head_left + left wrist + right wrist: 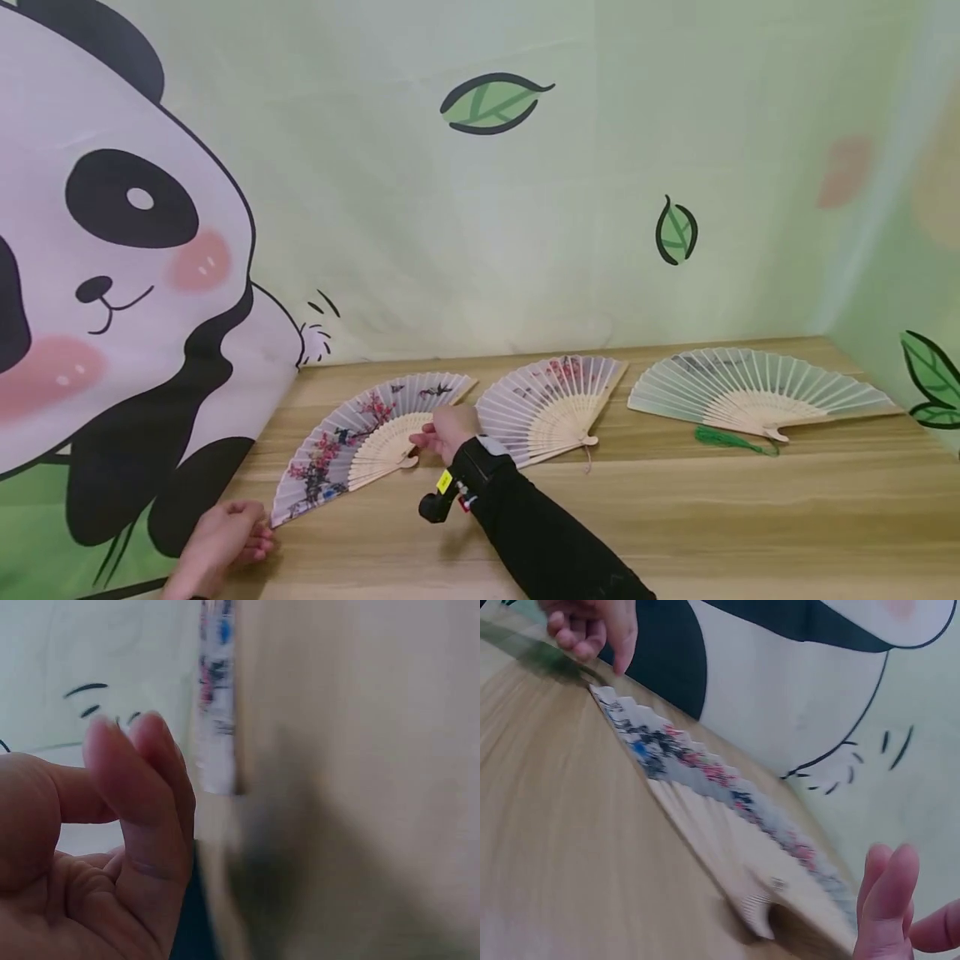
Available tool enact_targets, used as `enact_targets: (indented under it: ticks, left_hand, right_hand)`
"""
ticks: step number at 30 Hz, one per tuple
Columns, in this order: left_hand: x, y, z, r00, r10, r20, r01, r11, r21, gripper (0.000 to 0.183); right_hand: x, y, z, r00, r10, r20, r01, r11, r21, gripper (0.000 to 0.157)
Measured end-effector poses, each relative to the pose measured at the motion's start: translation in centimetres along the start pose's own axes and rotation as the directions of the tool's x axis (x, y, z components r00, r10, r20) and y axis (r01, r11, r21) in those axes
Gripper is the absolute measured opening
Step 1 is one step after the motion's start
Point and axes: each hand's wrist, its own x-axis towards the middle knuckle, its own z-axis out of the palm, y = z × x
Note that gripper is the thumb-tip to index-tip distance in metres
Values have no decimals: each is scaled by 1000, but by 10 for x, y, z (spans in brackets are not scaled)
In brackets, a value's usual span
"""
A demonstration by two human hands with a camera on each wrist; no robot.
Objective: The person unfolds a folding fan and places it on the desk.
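A spread folding fan (321, 467) with pink blossoms and dark birds lies at the left of the wooden table. At its left tip is my left hand (231, 537), fingers loosely bent and holding nothing. The left wrist view has that hand (142, 825) beside the fan's edge (217, 735). My right hand (452, 429) hovers by the fan's right side, just above its pivot end, its fingers relaxed with nothing in them. In the right wrist view its fingertips (889, 889) appear at the lower right, apart from the blurred fan ribs (712, 825).
A second spread fan (517, 408), pale with red blossoms, lies close beside my right wrist. Farther right is a pale green fan (675, 383) with a green tassel (731, 438). Behind the table (712, 517) stands a panda-printed backdrop (390, 208).
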Motion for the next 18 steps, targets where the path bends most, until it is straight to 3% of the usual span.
enact_targets:
  ticks: [6, 8, 10, 11, 14, 18]
  left_hand:
    - [10, 49, 10, 994, 109, -3, -106, 974, 199, 45]
    - [14, 70, 20, 985, 175, 6, -170, 951, 257, 46]
    - [17, 91, 33, 968, 249, 32, -247, 922, 299, 45]
    - [19, 102, 40, 955, 293, 46, -292, 901, 322, 45]
    - [28, 130, 64, 907, 407, 106, -416, 829, 373, 45]
    - [41, 156, 96, 844, 495, 208, -530, 710, 464, 52]
  right_hand:
    - [-5, -47, -33, 994, -110, -17, 106, 985, -134, 31]
    - [-4, -63, -46, 984, -174, -37, 160, 954, -252, 29]
    - [-2, -78, -59, 965, -260, -48, 219, 888, -405, 25]
    - [-1, -86, -67, 950, -309, -41, 251, 835, -489, 23]
    - [3, -106, -89, 883, -468, 22, 332, 591, -735, 22]
    - [10, -123, -113, 827, -540, 160, 354, 278, -893, 40]
